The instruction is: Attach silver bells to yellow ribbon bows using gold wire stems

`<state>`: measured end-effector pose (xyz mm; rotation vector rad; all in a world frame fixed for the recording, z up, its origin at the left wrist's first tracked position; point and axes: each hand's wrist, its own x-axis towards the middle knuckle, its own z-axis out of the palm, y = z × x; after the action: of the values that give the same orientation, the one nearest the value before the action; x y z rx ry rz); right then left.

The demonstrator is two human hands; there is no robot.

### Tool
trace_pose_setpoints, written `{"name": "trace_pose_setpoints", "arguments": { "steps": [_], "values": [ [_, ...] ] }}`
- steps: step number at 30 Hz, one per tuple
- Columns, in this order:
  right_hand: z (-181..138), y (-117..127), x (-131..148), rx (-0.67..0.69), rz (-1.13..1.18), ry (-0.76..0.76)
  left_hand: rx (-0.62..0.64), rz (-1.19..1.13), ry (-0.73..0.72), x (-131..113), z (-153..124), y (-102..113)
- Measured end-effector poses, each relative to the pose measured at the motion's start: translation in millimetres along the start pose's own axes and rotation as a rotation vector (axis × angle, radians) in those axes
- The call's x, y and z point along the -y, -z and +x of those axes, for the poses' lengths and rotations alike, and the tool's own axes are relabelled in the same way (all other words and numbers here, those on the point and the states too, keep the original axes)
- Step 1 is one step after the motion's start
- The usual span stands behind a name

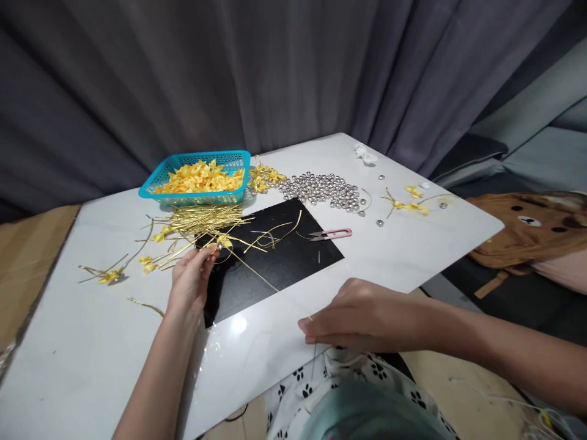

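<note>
My left hand [192, 275] pinches a yellow ribbon bow [224, 241] with a silver bead at its middle, above the left part of a black mat [257, 269]. A thin gold cord [254, 271] runs from the bow down to the right across the mat. Over the table's front edge, my right hand [353, 315] is closed, thumb and forefinger pressed on a thin strand whose end hangs below the fingers. Whether this strand joins the bow cannot be made out. Pink-handled thread snips [332, 234] lie at the mat's right edge.
Behind stands a blue basket [195, 198] of yellow bows, with a bundle of gold cords [202, 218] before it. Silver beads [325, 189] lie heaped right of it. Finished-looking bows [110, 277] lie at left, others [410, 208] at right. A brown bear-faced bag [527, 226] sits beyond the table.
</note>
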<state>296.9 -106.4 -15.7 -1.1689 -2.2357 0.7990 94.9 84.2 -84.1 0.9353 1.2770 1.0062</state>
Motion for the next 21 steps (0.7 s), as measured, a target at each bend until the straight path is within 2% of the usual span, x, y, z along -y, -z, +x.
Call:
{"name": "trace_pose_setpoints", "arguments": {
  "steps": [3,7,10,13,15,17,21],
  "values": [
    [10.0,-8.1,-8.1,-0.124,0.122,0.070,0.042,-0.009,-0.026,1.9,-3.7,-1.0],
    [30.5,-14.0,-16.9,-0.503,0.192,0.059,0.171,-0.022,-0.078,1.2,-18.3,-5.2],
    [41.9,-2.9,-18.0,-0.782,0.290,0.058,0.276,-0.001,-0.109,-0.5,-30.1,-9.2],
    [44.7,16.8,-15.1,-0.947,0.589,0.054,0.328,0.018,-0.125,-2.6,-37.1,-11.9],
    [43.5,24.5,-13.6,-0.956,0.820,0.034,0.337,0.020,-0.126,-3.9,-38.9,-12.4],
    [42.5,21.8,-14.9,-0.873,0.988,-0.014,0.335,0.012,-0.124,-5.1,-39.7,-12.2],
    [46.3,-7.1,-21.9,-0.532,1.063,-0.127,0.334,-0.018,-0.106,-6.9,-43.0,-12.7]
  ]
}}
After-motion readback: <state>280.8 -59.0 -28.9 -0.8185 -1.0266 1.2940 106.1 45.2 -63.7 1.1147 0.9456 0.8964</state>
